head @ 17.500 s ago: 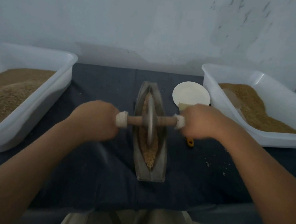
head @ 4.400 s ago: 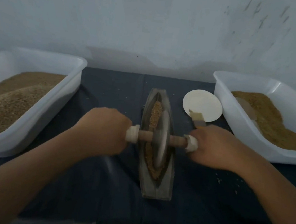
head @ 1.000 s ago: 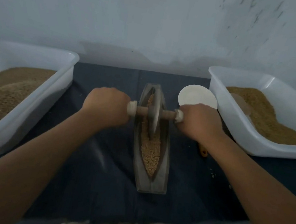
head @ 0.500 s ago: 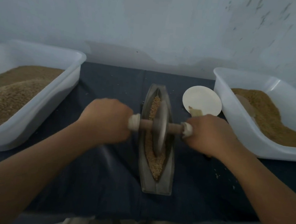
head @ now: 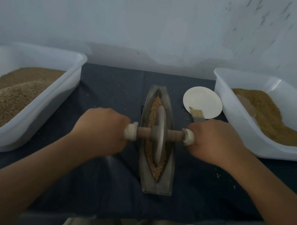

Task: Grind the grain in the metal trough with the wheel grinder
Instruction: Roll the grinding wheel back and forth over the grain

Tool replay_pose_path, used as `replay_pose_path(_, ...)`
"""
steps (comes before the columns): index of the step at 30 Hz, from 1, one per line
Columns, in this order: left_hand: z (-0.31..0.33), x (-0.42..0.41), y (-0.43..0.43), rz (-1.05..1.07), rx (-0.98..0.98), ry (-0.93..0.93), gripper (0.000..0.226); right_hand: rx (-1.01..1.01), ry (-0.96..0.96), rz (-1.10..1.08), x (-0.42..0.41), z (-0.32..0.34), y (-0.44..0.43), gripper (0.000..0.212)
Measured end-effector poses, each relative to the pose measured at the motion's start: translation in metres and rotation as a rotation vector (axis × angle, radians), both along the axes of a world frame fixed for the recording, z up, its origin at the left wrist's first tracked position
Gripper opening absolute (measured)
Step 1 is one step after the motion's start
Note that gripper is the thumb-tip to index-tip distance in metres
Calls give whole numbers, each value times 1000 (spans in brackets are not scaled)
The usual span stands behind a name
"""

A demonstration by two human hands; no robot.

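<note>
A boat-shaped metal trough (head: 168,177) lies lengthwise on the dark cloth in the middle, with brown grain (head: 155,105) along its groove. The wheel grinder (head: 159,137), a metal disc on a wooden axle, stands in the groove near its middle. My left hand (head: 100,131) grips the axle's left end, where a white wrapping shows. My right hand (head: 214,140) grips the right end the same way. Both fists hide the axle tips.
A white bin (head: 41,102) of grain stands at the left and another white bin (head: 237,124) of browner grain at the right. A small white dish (head: 202,99) with a brush (head: 196,115) lies beside the trough's far right. Loose grains dot the dark cloth (head: 113,91).
The wheel has rolled back towards me along the trough, from the far part to about the middle, with both hands still on the axle.
</note>
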State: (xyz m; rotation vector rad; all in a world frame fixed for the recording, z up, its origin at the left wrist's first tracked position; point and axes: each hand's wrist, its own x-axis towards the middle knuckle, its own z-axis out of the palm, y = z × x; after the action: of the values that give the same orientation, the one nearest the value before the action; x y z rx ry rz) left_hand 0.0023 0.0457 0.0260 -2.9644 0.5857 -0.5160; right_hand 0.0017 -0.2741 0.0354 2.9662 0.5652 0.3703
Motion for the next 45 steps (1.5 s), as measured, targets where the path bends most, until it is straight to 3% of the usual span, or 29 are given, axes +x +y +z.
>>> replay_pose_path(6, 33, 83, -37, 181, 50, 117, 16, 99, 90, -246, 78, 8, 28, 30)
replay_pose_path(12, 13, 23, -12, 75, 26, 129, 26, 16, 269, -137, 28, 11, 8, 24)
replay_pose_path(16, -4, 2, 0, -10, -17, -18, 29, -26, 242, -69, 13, 8, 3, 25)
replay_pose_path(23, 20, 90, -29, 168, -50, 114, 29, 66, 46, -206, 78, 16, 31, 28)
replay_pose_path(27, 5, 53, -11, 100, -55, 143, 28, 45, 144, -140, 45, 14, 20, 25)
replay_pose_path(31, -12, 1, 8, -36, -56, -7, 32, 31, 130, 3, -3, 8, 5, 28)
replay_pose_path(36, 11, 61, -20, 133, -29, 120, 28, 41, 75, -161, 57, 8, 22, 31)
replay_pose_path(40, 32, 87, -35, 134, -5, 128, 24, 62, 69, -206, 83, 14, 28, 34)
replay_pose_path(42, 25, 65, -25, 110, -3, 147, 22, 53, 84, -174, 65, 11, 21, 34)
replay_pose_path(45, -3, 12, -4, 56, -41, 88, 30, 4, -91, 21, 10, 3, 10, 32)
